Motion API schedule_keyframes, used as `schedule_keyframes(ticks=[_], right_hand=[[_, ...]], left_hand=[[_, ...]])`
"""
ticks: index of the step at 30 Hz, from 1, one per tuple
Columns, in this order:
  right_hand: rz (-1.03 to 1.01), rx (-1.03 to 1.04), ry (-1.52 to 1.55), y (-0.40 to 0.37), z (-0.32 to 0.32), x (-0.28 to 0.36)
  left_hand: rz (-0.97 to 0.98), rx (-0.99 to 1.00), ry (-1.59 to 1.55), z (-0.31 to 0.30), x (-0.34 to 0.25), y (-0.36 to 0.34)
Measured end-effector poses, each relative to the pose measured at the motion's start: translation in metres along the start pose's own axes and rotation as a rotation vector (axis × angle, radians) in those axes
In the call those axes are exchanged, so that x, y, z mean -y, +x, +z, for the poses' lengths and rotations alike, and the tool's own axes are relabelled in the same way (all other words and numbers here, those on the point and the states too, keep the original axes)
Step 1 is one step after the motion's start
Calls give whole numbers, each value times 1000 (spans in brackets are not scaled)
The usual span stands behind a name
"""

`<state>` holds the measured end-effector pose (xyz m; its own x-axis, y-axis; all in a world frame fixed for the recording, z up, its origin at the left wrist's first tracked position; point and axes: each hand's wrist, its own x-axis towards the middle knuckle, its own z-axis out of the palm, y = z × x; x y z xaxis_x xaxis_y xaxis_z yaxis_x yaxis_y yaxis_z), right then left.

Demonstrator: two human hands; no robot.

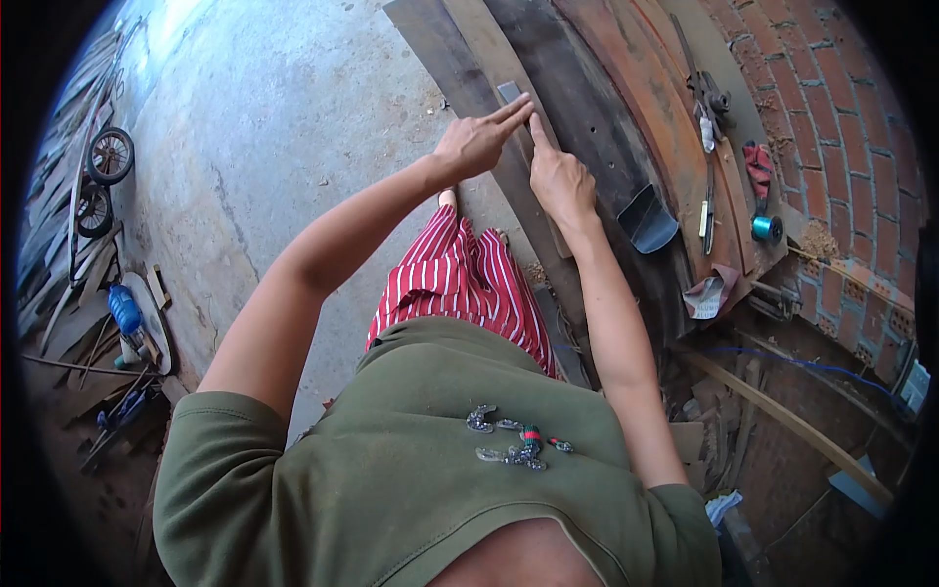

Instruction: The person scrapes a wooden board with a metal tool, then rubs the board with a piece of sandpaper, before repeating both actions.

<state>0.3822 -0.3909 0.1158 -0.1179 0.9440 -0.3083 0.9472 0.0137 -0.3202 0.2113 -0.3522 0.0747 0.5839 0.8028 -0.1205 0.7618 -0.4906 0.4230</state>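
A narrow flat grey bar (508, 91), perhaps a blade or a sharpening stone, lies on a light brown wooden strip (481, 39). My left hand (474, 145) comes in from the left, its index and middle fingers stretched together across the bar, the other fingers curled under. From the right, my right hand (564, 184) points its index finger along the bar's near end, with its remaining fingers bent and partly hidden. The fingertips of both hands almost meet there. What lies beneath my palms cannot be made out.
Dark wide planks (577, 88) lie beneath the strip. A curved dark scoop-like piece (648, 220), a teal spool (767, 229) and a crumpled sandpaper sheet (711, 292) rest at right, by a brick wall (841, 137). Wheels (111, 157) and a blue bottle (124, 308) are at left.
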Motion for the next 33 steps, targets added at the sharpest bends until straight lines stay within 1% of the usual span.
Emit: schedule_keyframes(ticks=[2,3,5,7,9,10,13,15,17,19,20,21,23,25,27,29,30,31,33], right_hand=[[-14,-21,-8,-9,4,-10],[-13,-9,-36,-26,6,-18],[2,20,-88,-74,12,-38],[22,38,-137,-136,13,-58],[23,66,-169,-185,10,-74],[47,132,-199,-198,4,-76],[20,110,-187,-188,1,-76],[32,87,-158,-150,2,-63],[45,36,-79,-96,2,-44],[47,9,-36,-46,-4,-24],[26,-31,-7,-29,0,-21],[32,-30,-2,-31,2,-23],[-16,-46,-52,-30,2,-28],[5,2,-87,-65,9,-48],[9,7,-113,-121,15,-73],[2,5,-149,-177,18,-97],[24,52,-179,-198,15,-103],[17,48,-186,-208,11,-106],[13,63,-169,-214,4,-105]], left_hand=[[-47,-25,15,1,-7,1],[1,-5,-22,9,-16,-5],[77,122,-14,12,-53,-27],[220,206,-103,35,-82,-50],[320,298,-222,45,-109,-66],[318,289,-219,48,-112,-67],[371,294,-262,46,-111,-63],[277,278,-143,29,-84,-47],[150,210,-63,10,-57,-26],[15,71,-25,6,-32,-6],[-6,-3,-5,6,-24,0],[-24,-79,13,5,-23,2],[-21,-82,19,10,-34,3],[-7,89,-9,17,-62,-14],[145,93,-50,42,-92,-38],[247,248,-96,50,-125,-56],[275,303,-117,54,-137,-63],[300,357,-135,56,-146,-67],[296,362,-144,58,-147,-66]])
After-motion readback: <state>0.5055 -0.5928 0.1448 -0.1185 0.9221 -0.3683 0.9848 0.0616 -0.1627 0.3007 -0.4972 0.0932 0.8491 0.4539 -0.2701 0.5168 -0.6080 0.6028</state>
